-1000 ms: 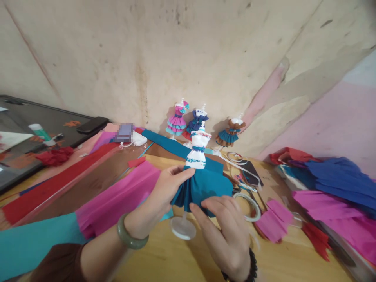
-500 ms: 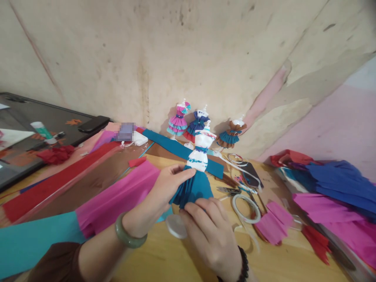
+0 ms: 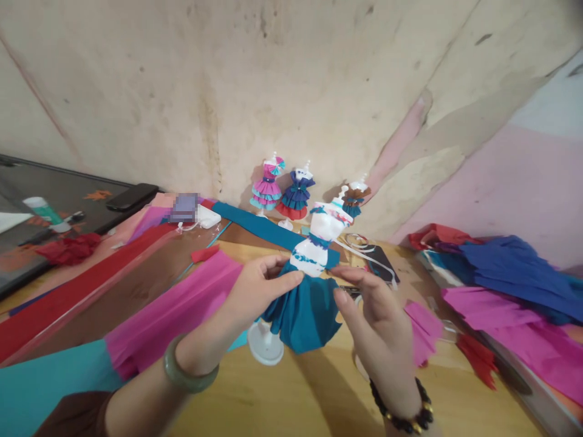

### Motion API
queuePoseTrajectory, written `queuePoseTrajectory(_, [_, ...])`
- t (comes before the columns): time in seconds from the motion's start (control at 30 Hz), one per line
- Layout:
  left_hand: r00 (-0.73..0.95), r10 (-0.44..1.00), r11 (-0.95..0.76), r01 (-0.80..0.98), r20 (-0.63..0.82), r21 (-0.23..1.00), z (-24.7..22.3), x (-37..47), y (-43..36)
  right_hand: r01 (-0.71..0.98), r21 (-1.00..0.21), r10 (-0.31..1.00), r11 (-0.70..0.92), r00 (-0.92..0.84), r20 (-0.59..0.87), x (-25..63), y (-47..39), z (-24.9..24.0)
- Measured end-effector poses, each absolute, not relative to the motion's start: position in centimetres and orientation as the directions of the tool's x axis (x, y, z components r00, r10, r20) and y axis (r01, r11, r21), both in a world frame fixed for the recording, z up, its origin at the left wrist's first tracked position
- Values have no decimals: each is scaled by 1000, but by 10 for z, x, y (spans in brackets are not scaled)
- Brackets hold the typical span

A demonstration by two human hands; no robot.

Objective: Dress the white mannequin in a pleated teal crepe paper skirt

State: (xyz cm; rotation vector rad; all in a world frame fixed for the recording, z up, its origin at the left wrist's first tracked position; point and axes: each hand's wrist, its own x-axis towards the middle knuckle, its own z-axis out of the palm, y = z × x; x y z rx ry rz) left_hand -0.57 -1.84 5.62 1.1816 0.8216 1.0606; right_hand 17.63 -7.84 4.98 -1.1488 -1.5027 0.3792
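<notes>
A small white dress form (image 3: 326, 226), tilted, wears a gathered teal crepe-paper skirt (image 3: 303, 312) below its hips. Teal scraps stick to its waist and bust. My left hand (image 3: 255, 288) is closed on the skirt's top edge at the left hip, thumb in front and the other fingertips hidden behind. At the right side of the skirt, my right hand (image 3: 380, 321) has its thumb and fingers apart, the tips close to the paper; whether they touch it I cannot tell. The form's round white base (image 3: 266, 345) shows below the skirt at the left.
Two dressed forms, one pink (image 3: 266, 189) and one navy (image 3: 298, 193), and a brown one (image 3: 357, 193) stand along the wall. A teal strip (image 3: 255, 224), pink paper (image 3: 177, 309) and red paper (image 3: 82, 285) lie left. A blue paper pile (image 3: 514, 270) lies right, beyond a phone (image 3: 381, 262).
My right hand has let go of the skirt's lower edge and moved up to its right side, fingers opening. The form leans more to the right, its skirt spread wider. My left hand keeps its hold.
</notes>
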Motion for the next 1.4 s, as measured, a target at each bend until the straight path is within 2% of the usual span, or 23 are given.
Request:
queuePoseTrajectory(0.07, [338,940,30,-193,38,981,57,-5,-20,427,-833,899,352,92,428,183,-71,48])
queuePoseTrajectory(0.13, [344,938,20,-184,45,983,56,-3,-20,420,-858,936,297,48,347,184,-67,50])
queuePoseTrajectory(0.4, [333,942,40,-241,44,970,49,4,-24,483,-857,927,180,207,312,170,-72,58])
queuePoseTrajectory(0.5, [292,954,13,-250,63,968,48,6,-25,509,-834,900,213,229,370,169,-73,60])
queuePoseTrajectory(0.7, [237,967,-36,-253,99,967,46,9,-25,493,-786,863,373,126,488,166,-76,64])
queuePoseTrajectory(1.03, [169,951,-235,-145,258,961,46,9,-29,416,-851,922,320,69,381,175,-76,64])
queuePoseTrajectory(1.27, [159,952,-241,-138,262,961,48,9,-30,429,-867,952,256,47,304,177,-76,64])
queuePoseTrajectory(1.4, [158,949,-252,-130,271,959,48,10,-30,407,-853,941,326,-58,332,178,-78,69])
